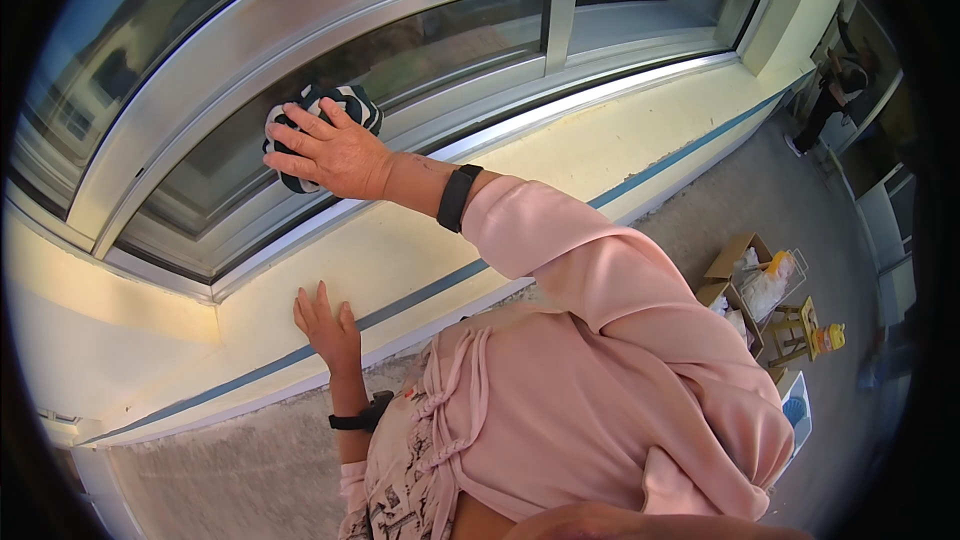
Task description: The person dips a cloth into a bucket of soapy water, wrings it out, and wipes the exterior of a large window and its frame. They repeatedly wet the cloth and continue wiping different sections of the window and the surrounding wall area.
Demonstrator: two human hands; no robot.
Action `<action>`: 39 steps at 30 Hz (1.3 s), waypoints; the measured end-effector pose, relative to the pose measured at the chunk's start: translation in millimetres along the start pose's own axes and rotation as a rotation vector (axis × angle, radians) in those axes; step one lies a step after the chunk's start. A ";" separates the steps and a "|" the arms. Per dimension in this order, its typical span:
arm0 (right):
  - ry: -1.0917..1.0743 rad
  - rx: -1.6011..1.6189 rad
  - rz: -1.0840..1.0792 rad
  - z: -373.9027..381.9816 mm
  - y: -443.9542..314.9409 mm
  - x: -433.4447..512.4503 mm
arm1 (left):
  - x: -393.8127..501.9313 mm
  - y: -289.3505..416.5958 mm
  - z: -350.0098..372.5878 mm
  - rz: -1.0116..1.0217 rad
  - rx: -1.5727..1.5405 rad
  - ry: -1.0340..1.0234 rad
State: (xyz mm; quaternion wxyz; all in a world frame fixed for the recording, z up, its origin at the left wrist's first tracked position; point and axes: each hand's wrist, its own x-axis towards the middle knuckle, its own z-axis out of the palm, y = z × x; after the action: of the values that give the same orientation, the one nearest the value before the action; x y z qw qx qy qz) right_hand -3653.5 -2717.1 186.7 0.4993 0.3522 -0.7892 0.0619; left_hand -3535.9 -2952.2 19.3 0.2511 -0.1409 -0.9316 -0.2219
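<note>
My right hand [330,154] lies spread over a bunched dark-and-white patterned cloth [364,109], pressing it against the lower window pane and its aluminium frame [465,97]. A black band circles that wrist. Lower down, my left hand [328,326] holds nothing; its fingers are apart and it is at the cream wall [420,270] under the window, just above a blue painted stripe. Whether its fingertips touch the wall is unclear. A black watch or band sits on the left wrist.
On the concrete floor at the right are cardboard boxes [731,259] with plastic bags, a small wooden stool [787,330] bearing a yellow container [830,338], and a white-edged bin [804,405] with something blue inside. A person [832,94] stands farther off at the upper right.
</note>
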 end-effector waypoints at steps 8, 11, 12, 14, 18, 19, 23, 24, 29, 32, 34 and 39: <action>0.392 -0.253 0.489 -97.9 129.4 -115.3 | -4.0 -1.3 6.1 0.034 0.000 0.053; 0.793 -0.020 1.414 -122.2 171.2 -146.7 | -2.8 2.2 6.5 0.029 0.017 0.026; 0.887 0.068 1.454 -125.4 175.8 -150.6 | -2.1 3.3 6.3 0.028 0.014 0.036; 0.784 0.010 1.304 -120.4 173.5 -146.4 | -0.7 5.5 5.5 0.027 0.029 0.025; 0.590 -0.117 0.843 -79.7 124.6 -105.4 | -0.3 9.1 2.8 0.012 0.011 0.035; 0.502 -0.155 0.694 -71.1 109.1 -93.3 | -0.6 9.9 2.2 0.009 0.011 0.040; 0.289 -0.058 0.409 -27.6 45.0 -33.9 | -2.2 12.3 0.6 0.012 0.004 0.069; 0.198 -0.068 0.334 -19.5 30.7 -21.2 | -2.7 12.4 0.3 0.019 0.003 0.075; 0.031 0.027 -0.036 38.3 -34.0 48.9 | -4.4 11.4 -0.9 0.040 0.038 0.064; -0.037 0.005 -0.184 74.1 -71.5 91.6 | -5.2 9.8 -0.9 0.065 0.035 0.071; -0.095 -0.022 -0.275 95.8 -93.7 117.4 | -5.1 8.5 -0.9 0.078 0.022 0.081; -0.095 -0.048 -0.422 141.4 -141.6 171.2 | -2.7 5.0 -1.0 0.085 -0.009 0.095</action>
State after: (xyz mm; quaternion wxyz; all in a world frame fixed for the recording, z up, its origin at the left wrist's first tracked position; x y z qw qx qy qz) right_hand -3714.7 -2970.6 223.4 0.4717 0.5003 -0.7217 -0.0794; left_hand -3531.4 -2948.7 20.3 0.3038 -0.1710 -0.9107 -0.2217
